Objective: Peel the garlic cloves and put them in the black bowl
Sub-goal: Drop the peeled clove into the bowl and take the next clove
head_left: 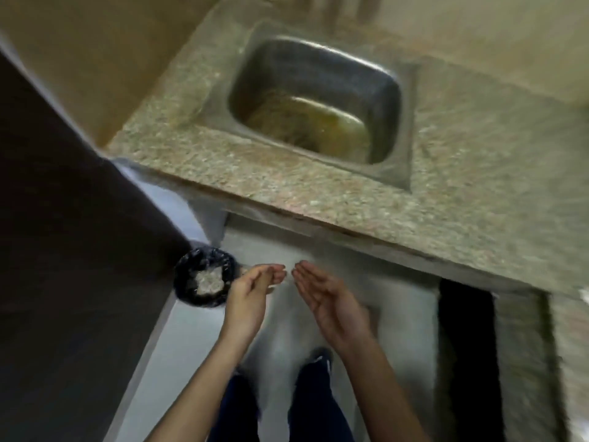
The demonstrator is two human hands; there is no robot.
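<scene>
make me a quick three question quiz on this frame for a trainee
1. True or false: the left hand and the right hand are inside the sink.
2. The black-lined bin stands: A) on the countertop, B) on the floor next to the left hand, C) in the sink.
3. Fill in: the right hand, palm turned toward the other hand with its fingers nearly straight, holds ____.

Key: 1 false, both hands hang below the counter edge over the floor; 2 B; 3 nothing.
</scene>
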